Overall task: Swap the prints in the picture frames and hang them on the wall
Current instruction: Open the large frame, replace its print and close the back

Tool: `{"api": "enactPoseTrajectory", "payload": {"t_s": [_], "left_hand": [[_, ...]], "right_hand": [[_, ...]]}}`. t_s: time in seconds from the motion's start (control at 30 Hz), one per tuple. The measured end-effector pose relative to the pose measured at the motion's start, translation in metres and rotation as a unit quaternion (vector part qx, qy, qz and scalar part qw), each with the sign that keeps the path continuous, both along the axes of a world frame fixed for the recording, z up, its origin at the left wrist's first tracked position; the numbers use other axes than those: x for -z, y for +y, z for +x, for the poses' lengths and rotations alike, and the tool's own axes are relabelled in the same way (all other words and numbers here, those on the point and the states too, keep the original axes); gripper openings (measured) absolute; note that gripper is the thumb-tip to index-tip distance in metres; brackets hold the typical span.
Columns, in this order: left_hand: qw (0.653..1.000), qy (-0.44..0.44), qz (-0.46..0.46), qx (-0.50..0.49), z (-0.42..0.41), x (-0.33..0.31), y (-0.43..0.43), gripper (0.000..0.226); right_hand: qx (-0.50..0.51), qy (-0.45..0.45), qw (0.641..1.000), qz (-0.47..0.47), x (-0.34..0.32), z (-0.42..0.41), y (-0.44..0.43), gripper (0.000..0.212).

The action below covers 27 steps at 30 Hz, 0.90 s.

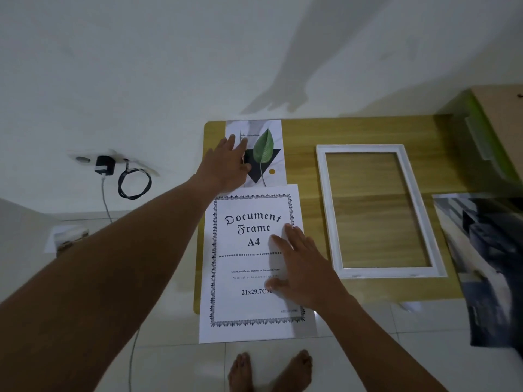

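Tabletop [304, 162] holds leaf print [267, 149] under spread left grip [226, 165], certificate [243, 250] under spread right grip [302, 267].

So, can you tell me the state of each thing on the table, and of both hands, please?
left hand: open, fingers resting on the leaf print.
right hand: open, flat on the document sheet.
leaf print: flat on the table.
document sheet: flat, near end hanging over the table edge.
white frame: lying flat, empty, wood showing through.
dark print: at the right table edge, blurred.
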<state>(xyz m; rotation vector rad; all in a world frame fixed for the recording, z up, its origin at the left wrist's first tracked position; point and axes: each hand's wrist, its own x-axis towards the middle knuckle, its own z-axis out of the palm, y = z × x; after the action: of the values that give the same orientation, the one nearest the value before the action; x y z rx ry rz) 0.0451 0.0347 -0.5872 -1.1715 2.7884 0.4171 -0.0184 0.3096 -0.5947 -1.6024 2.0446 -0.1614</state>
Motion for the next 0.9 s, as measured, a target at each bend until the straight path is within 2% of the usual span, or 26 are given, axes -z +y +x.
{"api": "enactPoseTrajectory", "payload": {"t_s": [0.13,0.27,0.43,0.57,0.63,0.7,0.8,0.83,0.9], "left_hand": [[0.999,0.006,-0.014,0.028,0.028,0.002,0.023,0.056],[0.998,0.047,0.015,-0.038,0.046,0.002,0.059,0.057],[0.999,-0.018,0.030,-0.027,0.085,0.015,0.104,0.060],[0.997,0.002,0.029,-0.067,0.101,0.015,0.116,0.064],[0.981,0.043,0.070,-0.174,0.108,0.013,0.124,0.072],[0.947,0.087,0.124,-0.283,0.116,0.013,0.131,0.075],[0.921,0.145,0.120,-0.342,0.128,0.012,0.137,0.037],[0.911,0.167,0.116,-0.359,0.130,0.009,0.138,0.032],[0.886,0.219,0.129,-0.388,0.134,-0.001,0.138,0.038]], "right_hand": [[0.011,-0.009,1.000,0.010,-0.004,0.007,0.001,0.095],[0.029,-0.017,0.999,0.016,-0.008,0.008,0.000,0.096],[0.036,-0.026,0.999,0.019,-0.007,0.010,0.001,0.097],[0.043,-0.022,0.999,0.006,-0.003,0.014,0.006,0.080],[0.038,0.007,0.999,-0.009,0.000,0.017,0.009,0.069],[0.058,0.018,0.998,-0.018,0.003,0.022,0.009,0.070],[0.132,0.006,0.991,-0.021,0.005,0.027,0.009,0.086],[0.141,0.003,0.990,-0.013,0.005,0.027,0.009,0.089],[0.137,0.004,0.990,0.004,0.006,0.028,0.008,0.087]]}}
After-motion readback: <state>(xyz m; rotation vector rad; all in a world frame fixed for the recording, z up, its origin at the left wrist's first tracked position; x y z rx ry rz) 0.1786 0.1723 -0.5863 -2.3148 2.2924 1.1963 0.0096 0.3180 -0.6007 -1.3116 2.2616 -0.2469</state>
